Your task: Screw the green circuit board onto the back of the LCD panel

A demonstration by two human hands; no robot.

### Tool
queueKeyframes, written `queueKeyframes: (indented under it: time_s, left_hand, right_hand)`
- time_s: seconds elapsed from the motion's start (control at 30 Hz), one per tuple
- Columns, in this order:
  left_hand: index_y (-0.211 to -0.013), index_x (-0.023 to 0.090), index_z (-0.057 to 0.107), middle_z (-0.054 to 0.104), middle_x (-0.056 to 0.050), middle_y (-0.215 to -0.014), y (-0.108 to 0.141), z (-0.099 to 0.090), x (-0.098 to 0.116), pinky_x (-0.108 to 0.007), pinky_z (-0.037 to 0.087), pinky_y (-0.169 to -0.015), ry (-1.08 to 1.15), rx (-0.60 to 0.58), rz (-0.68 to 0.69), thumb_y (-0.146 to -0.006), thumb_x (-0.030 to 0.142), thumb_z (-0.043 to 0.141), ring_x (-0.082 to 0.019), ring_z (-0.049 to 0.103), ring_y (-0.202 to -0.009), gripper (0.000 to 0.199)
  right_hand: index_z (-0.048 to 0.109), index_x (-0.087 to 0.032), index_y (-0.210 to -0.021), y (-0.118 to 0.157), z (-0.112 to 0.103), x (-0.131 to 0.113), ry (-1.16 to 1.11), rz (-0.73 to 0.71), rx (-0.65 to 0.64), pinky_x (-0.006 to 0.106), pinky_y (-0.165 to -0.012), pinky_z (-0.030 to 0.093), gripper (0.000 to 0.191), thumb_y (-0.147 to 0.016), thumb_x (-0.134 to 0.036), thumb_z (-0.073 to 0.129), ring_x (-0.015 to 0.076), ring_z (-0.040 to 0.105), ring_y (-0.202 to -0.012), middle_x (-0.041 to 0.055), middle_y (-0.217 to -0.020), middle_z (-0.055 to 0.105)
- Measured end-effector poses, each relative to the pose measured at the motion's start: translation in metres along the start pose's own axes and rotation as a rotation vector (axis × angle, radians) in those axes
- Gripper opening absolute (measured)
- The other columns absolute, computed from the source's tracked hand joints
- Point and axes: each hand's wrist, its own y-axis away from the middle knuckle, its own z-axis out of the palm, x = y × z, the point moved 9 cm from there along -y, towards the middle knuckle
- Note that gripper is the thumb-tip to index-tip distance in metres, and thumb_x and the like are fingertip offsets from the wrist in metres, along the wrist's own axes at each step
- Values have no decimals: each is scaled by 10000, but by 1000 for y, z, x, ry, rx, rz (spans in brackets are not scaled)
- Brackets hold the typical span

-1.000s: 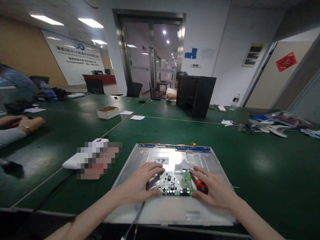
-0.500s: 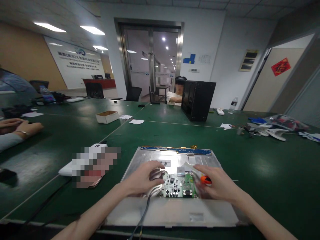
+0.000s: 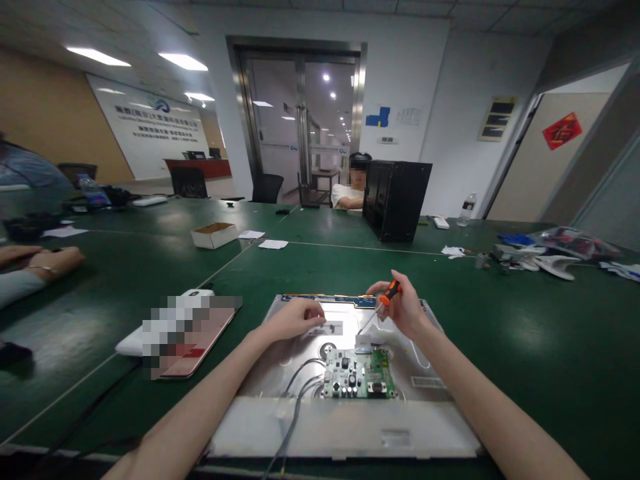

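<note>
In front of me a display panel (image 3: 280, 427) lies with its metal back up. A green circuit board (image 3: 357, 373) sits at its middle, with dark cables (image 3: 299, 400) running from its left side. My right hand (image 3: 407, 310) grips a screwdriver (image 3: 389, 293) by its orange and black handle. Its shaft slants down and left, the tip near a flat ribbon cable (image 3: 367, 340) above the board. My left hand (image 3: 299, 318) rests over the panel beside a label (image 3: 333, 328), fingers loosely bent and apart, with nothing visible in them. A blue circuit strip (image 3: 330, 299) runs along the far edge.
To the left lie a white device (image 3: 133, 340) and a pink phone-like slab (image 3: 210, 340), partly pixelated. Farther back are a small open box (image 3: 215, 235) and a black computer case (image 3: 400, 200). Another person's hands (image 3: 55, 263) rest at the left. Scraps (image 3: 555, 257) lie at right.
My right hand has moved up and away from the board's right side, and the screwdriver now points down at the ribbon cable. My left hand has shifted up off the board's left edge.
</note>
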Motion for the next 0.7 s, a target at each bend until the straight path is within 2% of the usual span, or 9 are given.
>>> queueKeyframes:
  time_s: [0.07,0.13,0.33,0.6,0.7]
  left_hand:
    - [-822,155,668,620,-24,-700,4,0,1,-229,375,-589,19,-1,10,-799,388,532,-162,548,-638,271]
    - [-828,154,669,628,-29,-718,7,1,2,-229,383,-596,33,-17,15,-792,368,538,-162,551,-644,253]
    - [-811,152,671,627,-20,-719,8,4,7,-222,392,-597,51,-49,15,-715,304,613,-158,554,-656,189]
    - [-730,154,635,580,4,-655,10,5,13,-214,378,-564,64,-42,21,-732,289,604,-137,513,-612,139]
    - [-746,154,647,593,4,-672,12,11,22,-211,386,-566,138,-98,52,-740,291,613,-131,512,-618,142]
  right_hand:
    - [664,-135,-596,-2,-9,14,-41,37,25,206,-317,212,552,-781,-591,413,69,299,-278,-39,-326,391]
    - [651,-139,-577,-1,-16,22,-61,38,32,204,-322,166,546,-784,-585,412,58,238,-277,-53,-309,339]
    - [645,-149,-593,2,-23,27,-30,-2,57,211,-339,165,518,-751,-605,459,58,249,-298,-44,-349,394]
    - [671,-151,-617,3,-15,32,18,-11,59,210,-340,192,535,-680,-664,533,60,280,-319,-37,-403,441]
    - [664,-157,-610,3,-15,32,25,-20,53,213,-337,194,534,-695,-666,524,65,287,-323,-31,-417,451]
